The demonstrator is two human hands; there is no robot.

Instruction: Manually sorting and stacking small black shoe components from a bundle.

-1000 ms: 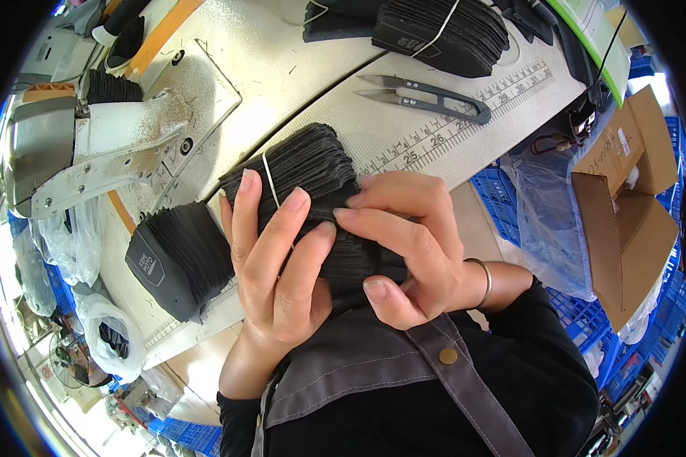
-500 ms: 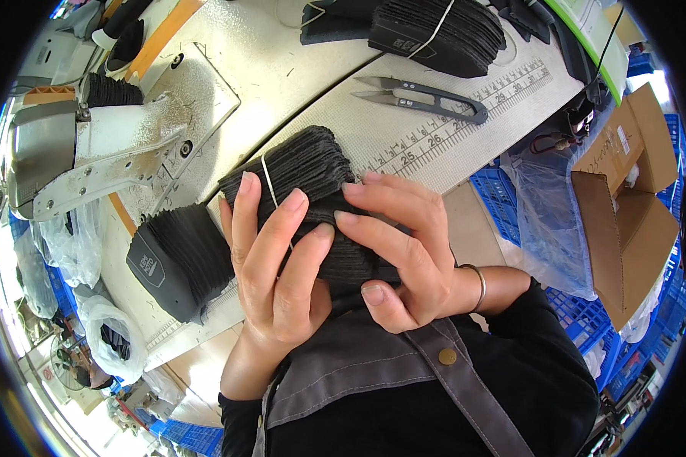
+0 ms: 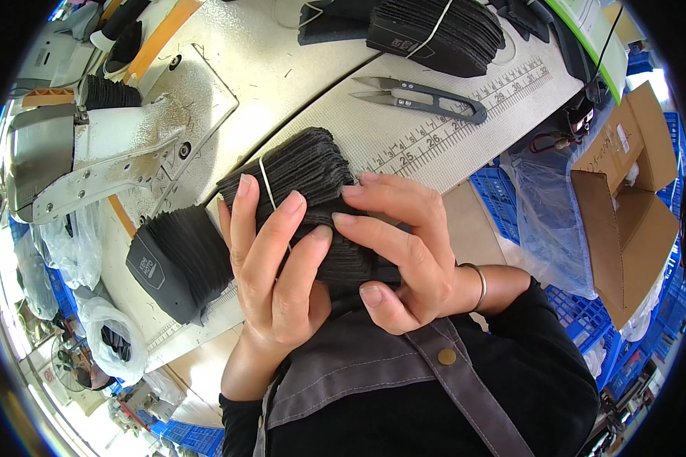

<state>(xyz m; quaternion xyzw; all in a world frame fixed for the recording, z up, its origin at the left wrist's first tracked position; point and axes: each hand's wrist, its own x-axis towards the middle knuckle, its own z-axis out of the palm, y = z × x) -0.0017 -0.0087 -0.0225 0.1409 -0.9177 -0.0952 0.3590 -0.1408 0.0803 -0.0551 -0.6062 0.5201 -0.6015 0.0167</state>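
Note:
A thick stack of black fabric pieces (image 3: 306, 161), bound by a pale elastic band, stands at the near edge of the table in front of my body. My left hand (image 3: 278, 266) closes on its left side, with fingers over the top near the band. From the right, my right hand (image 3: 411, 244) grips the same stack, its fingertips parting the pieces around a gap in the middle. The lower part of the stack is partly hidden behind my fingers. Just left of my left hand lies another black stack (image 3: 187, 259) with a printed patch on its front piece.
Thread snips (image 3: 434, 99) lie beside ruler markings on the table (image 3: 297, 91). A banded black stack (image 3: 442, 34) sits at the far side. A sewing machine (image 3: 91, 152) occupies the left. An open cardboard box (image 3: 613, 244) and blue crates (image 3: 499, 202) stand to the right.

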